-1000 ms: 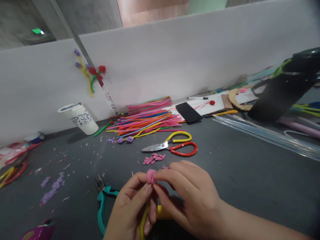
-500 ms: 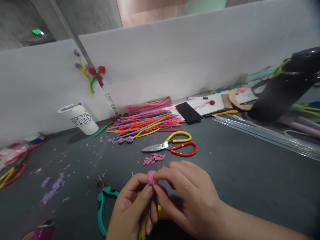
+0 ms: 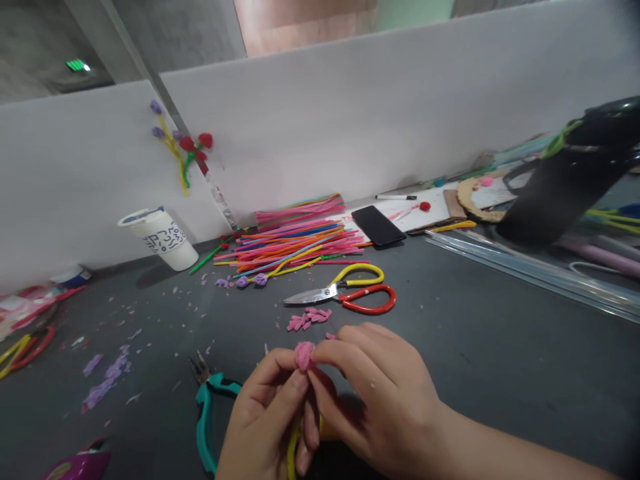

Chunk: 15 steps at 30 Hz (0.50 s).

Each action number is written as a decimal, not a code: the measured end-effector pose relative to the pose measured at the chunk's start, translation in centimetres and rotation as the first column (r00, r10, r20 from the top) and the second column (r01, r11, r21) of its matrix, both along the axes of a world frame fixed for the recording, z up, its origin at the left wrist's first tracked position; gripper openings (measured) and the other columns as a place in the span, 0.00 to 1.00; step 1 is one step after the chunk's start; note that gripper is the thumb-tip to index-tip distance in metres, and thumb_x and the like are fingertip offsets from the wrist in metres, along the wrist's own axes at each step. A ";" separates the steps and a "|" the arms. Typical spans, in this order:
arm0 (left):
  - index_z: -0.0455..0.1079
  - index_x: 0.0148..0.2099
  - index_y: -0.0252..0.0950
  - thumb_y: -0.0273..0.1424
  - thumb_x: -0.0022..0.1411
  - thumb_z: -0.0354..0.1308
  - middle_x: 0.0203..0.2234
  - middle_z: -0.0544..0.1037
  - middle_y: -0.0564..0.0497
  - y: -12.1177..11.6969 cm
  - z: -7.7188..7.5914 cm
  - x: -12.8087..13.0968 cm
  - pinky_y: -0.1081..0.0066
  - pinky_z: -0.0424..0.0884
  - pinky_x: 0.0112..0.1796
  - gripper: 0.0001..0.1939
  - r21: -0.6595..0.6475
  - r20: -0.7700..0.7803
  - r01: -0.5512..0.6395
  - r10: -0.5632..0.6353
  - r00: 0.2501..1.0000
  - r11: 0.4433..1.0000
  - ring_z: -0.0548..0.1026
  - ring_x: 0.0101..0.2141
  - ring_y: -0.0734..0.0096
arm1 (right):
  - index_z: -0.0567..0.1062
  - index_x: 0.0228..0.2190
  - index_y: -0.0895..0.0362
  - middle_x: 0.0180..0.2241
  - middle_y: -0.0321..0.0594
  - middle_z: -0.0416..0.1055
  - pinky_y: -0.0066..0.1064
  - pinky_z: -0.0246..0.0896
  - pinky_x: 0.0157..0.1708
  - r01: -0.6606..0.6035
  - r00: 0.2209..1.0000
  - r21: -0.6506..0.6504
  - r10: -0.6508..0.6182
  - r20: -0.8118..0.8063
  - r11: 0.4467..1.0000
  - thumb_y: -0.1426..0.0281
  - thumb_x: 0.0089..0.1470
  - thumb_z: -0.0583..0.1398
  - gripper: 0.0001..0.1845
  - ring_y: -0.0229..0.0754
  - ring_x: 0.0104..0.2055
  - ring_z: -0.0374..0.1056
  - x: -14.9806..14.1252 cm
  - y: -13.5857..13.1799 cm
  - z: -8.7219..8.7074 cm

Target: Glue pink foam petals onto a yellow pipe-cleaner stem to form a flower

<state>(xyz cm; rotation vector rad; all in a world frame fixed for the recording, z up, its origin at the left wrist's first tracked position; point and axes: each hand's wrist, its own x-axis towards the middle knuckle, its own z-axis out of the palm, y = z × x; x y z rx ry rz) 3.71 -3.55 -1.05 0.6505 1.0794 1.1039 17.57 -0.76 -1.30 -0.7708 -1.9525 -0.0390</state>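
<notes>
Between the fingertips of both hands is a small fuzzy pink flower bud (image 3: 304, 357), apparently of pipe cleaner. My left hand (image 3: 275, 413) pinches it from the left and below with thumb and forefinger. From the right, the thumb and forefinger of my right hand (image 3: 385, 387) press on its side. Something yellow (image 3: 293, 450) shows below the left fingers, mostly hidden. Just beyond the hands lie cut pink pieces (image 3: 309, 319) in a small pile. Farther back rest scissors (image 3: 340, 291) with one yellow and one red handle. Teal-handled pliers (image 3: 205, 407) lie left of my left hand.
A pile of coloured pipe cleaners (image 3: 295, 247) lies toward the white partition (image 3: 350, 127). Nearby are a white cup (image 3: 165, 240), a phone (image 3: 379, 225) and a black jug (image 3: 560, 180). Clear rods (image 3: 530, 270) lie right; purple scraps (image 3: 107, 380) lie left.
Both hands keep their pinch on the pink flower bud, with only a slight shift of the fingers. The whole view has moved a few pixels.
</notes>
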 end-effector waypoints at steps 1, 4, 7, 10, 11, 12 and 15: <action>0.72 0.31 0.35 0.42 0.46 0.70 0.08 0.69 0.59 0.0 -0.1 0.0 0.87 0.54 0.13 0.17 0.009 0.011 0.003 -0.003 1.000 1.000 0.60 0.08 0.87 | 0.71 0.32 0.60 0.21 0.34 0.64 0.30 0.50 0.24 0.002 1.000 -0.001 -0.002 0.000 1.000 0.76 0.55 0.56 0.04 0.38 0.22 0.56 0.0 0.0 0.0; 0.72 0.30 0.35 0.41 0.48 0.69 0.08 0.70 0.59 0.1 -0.7 -0.3 0.87 0.54 0.12 0.15 0.036 0.063 0.025 -0.027 0.998 0.999 0.60 0.08 0.87 | 0.71 0.31 0.60 0.21 0.34 0.64 0.29 0.50 0.24 0.006 1.000 0.000 -0.006 -0.004 1.000 0.76 0.55 0.55 0.04 0.37 0.22 0.56 0.0 0.0 0.1; 0.73 0.31 0.35 0.40 0.48 0.69 0.08 0.70 0.58 0.3 -1.1 -0.5 0.87 0.55 0.12 0.15 0.046 0.112 0.059 -0.064 0.992 0.997 0.60 0.08 0.86 | 0.70 0.31 0.59 0.22 0.34 0.65 0.29 0.51 0.24 0.012 1.000 0.007 -0.012 -0.007 1.000 0.76 0.56 0.55 0.04 0.37 0.23 0.57 0.0 0.0 0.1; 0.73 0.32 0.36 0.39 0.48 0.69 0.10 0.71 0.57 0.4 -1.2 -0.6 0.86 0.57 0.13 0.14 0.027 0.134 0.057 -0.060 0.989 0.998 0.62 0.09 0.85 | 0.69 0.33 0.59 0.22 0.34 0.66 0.29 0.52 0.25 -0.015 1.000 -0.002 0.015 -0.022 1.000 0.76 0.54 0.57 0.02 0.37 0.23 0.58 0.0 0.0 0.1; 0.73 0.32 0.36 0.38 0.48 0.69 0.10 0.71 0.57 0.4 -1.1 -0.6 0.86 0.58 0.13 0.13 0.023 0.135 0.050 -0.053 0.989 0.998 0.63 0.10 0.85 | 0.69 0.34 0.59 0.23 0.34 0.67 0.29 0.53 0.25 -0.025 0.999 -0.009 0.025 -0.030 1.000 0.76 0.53 0.57 0.03 0.37 0.23 0.58 0.1 -0.1 0.2; 0.73 0.32 0.36 0.38 0.48 0.69 0.10 0.71 0.57 0.4 -1.0 -0.7 0.86 0.58 0.14 0.13 0.025 0.133 0.043 -0.046 0.990 0.999 0.63 0.10 0.85 | 0.69 0.34 0.59 0.23 0.35 0.68 0.29 0.53 0.25 -0.029 0.999 -0.014 0.029 -0.036 0.999 0.76 0.53 0.57 0.04 0.36 0.23 0.58 0.1 -0.1 0.2; 0.73 0.30 0.36 0.38 0.49 0.69 0.10 0.71 0.58 0.4 -0.6 -0.6 0.86 0.58 0.14 0.13 0.055 0.117 0.033 -0.039 0.992 0.998 0.62 0.11 0.86 | 0.69 0.33 0.58 0.23 0.34 0.68 0.29 0.53 0.25 -0.026 0.999 -0.013 0.025 -0.034 1.000 0.77 0.54 0.57 0.04 0.36 0.23 0.58 0.2 -0.1 0.1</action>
